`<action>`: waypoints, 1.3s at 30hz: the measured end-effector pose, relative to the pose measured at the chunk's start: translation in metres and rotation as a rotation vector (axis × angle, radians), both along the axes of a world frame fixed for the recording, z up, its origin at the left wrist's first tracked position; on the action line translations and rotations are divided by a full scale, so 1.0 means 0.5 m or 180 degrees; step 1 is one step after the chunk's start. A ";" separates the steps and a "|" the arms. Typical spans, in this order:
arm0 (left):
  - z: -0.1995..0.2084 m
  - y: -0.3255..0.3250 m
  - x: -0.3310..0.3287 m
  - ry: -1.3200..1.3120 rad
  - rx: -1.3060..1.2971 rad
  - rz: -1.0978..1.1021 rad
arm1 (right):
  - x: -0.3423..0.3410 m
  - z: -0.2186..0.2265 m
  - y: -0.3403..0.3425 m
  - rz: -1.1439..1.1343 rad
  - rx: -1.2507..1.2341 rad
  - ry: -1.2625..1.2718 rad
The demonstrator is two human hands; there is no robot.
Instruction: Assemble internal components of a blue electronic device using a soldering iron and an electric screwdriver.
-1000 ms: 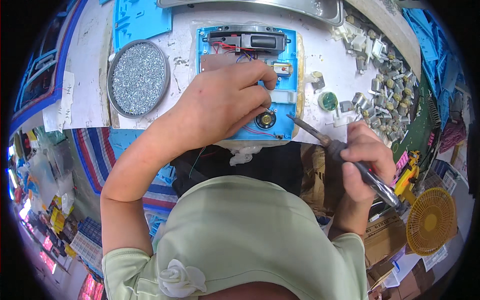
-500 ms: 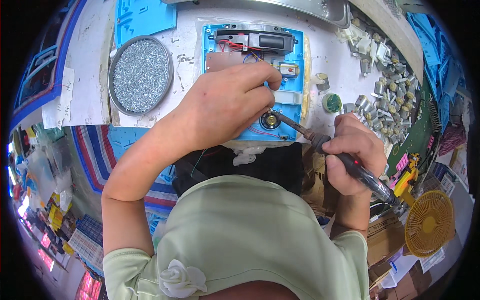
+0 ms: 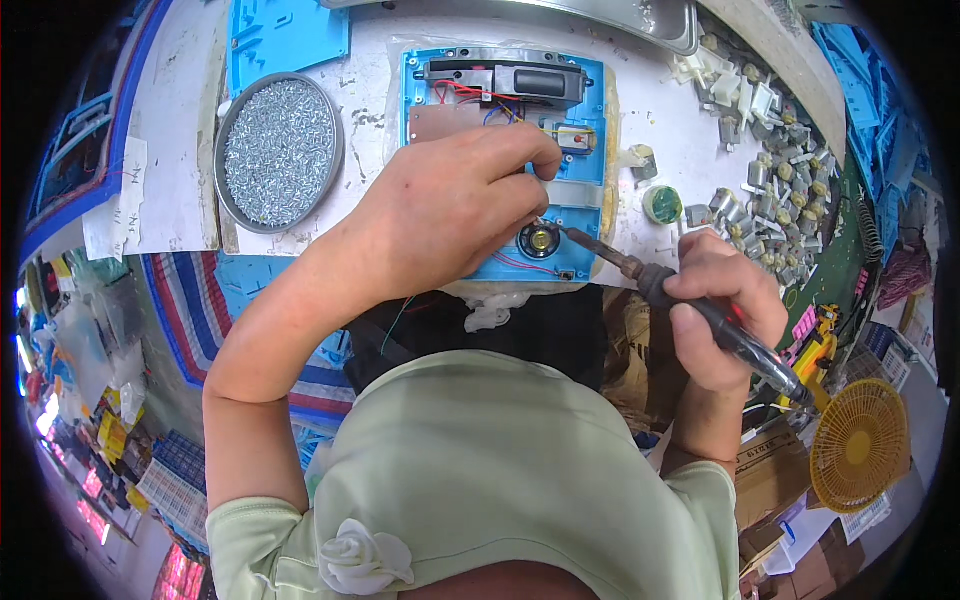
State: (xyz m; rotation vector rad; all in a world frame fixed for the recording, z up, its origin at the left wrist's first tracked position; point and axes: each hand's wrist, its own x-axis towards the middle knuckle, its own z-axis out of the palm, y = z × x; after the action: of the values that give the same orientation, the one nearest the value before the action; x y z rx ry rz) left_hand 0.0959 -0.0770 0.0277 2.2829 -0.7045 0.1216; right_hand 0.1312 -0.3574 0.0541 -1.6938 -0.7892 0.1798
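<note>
My right hand (image 3: 728, 305) is wrapped round a soldering iron (image 3: 715, 325) with a dark handle and a small red light. Its tip points left and stands just right of a small round speaker (image 3: 540, 240). The speaker sits in the lower part of an open blue plastic casing (image 3: 580, 218). Over the casing, my left hand (image 3: 465, 200) is closed, fingertips pinched beside the speaker; what they hold is hidden. Red wires (image 3: 520, 264) run below the speaker. Higher in the casing are a black module (image 3: 540, 84), a brown board (image 3: 440, 122) and a small motor (image 3: 573, 139).
A round tray of small metal screws (image 3: 280, 150) stands at the left. Right of the casing lie a green-topped round tub (image 3: 662, 205) and several small motors (image 3: 780, 190). At the back are a metal tray (image 3: 640, 22) and blue panels (image 3: 285, 45). A yellow fan (image 3: 858, 445) is lower right.
My right hand and the soldering iron have shifted slightly to the right, drawing the tip away from the speaker's edge. My left hand has stayed nearly still.
</note>
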 end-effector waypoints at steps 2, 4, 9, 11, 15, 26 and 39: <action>0.001 0.001 0.002 0.0023 -0.0047 -0.0027 | -0.001 0.000 -0.008 -0.0061 0.0060 -0.0047; -0.002 0.005 0.004 0.0004 -0.0153 -0.0059 | 0.000 -0.002 -0.016 -0.0074 0.0107 -0.0120; 0.002 0.003 0.005 0.0227 -0.0222 0.0034 | -0.001 -0.007 -0.028 -0.0146 0.0239 -0.0089; 0.008 0.006 0.009 0.0316 -0.0175 0.0054 | -0.001 -0.008 -0.030 -0.0183 0.0274 -0.0101; 0.002 0.007 0.007 0.0279 -0.0314 -0.0064 | 0.000 -0.007 -0.033 -0.0153 0.0287 -0.0100; 0.012 0.005 0.003 0.0168 -0.0008 -0.0035 | -0.001 -0.014 -0.008 0.0051 0.0139 -0.0077; 0.002 0.008 0.010 0.0084 -0.0112 -0.0153 | 0.005 -0.023 0.006 0.0171 0.0033 -0.0079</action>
State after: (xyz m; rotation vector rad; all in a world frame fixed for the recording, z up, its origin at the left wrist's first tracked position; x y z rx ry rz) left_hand 0.1007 -0.0729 0.0289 2.2284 -0.7373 0.0805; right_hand 0.1337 -0.3545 0.0426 -1.6689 -0.8532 0.1919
